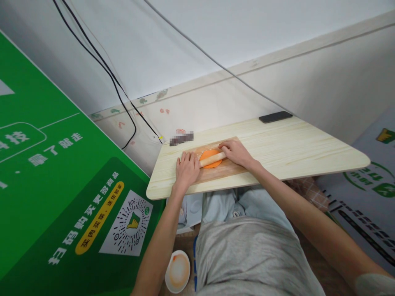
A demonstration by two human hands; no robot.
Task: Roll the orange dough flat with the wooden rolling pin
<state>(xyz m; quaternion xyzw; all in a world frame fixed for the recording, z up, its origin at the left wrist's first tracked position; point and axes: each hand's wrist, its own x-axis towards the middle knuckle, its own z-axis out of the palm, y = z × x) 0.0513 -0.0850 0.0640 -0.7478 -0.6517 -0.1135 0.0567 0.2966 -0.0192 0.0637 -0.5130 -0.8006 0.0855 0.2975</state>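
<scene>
A pale wooden rolling pin (213,158) lies across a flat, round piece of orange dough (212,165). Under the dough is a wooden board (207,176), with some white flour-like specks near its far side. My left hand (187,167) covers the pin's left end, fingers over it and pointing away from me. At the other end, my right hand (237,153) holds the pin with its fingers curled round. Both pin ends are hidden under the hands.
The light wood table (296,148) stands against the wall, with a black phone (275,117) at its back edge. A blurred-out dark object (181,138) sits at back left. Below left is a white bowl (177,271). A green panel (61,185) borders the left side.
</scene>
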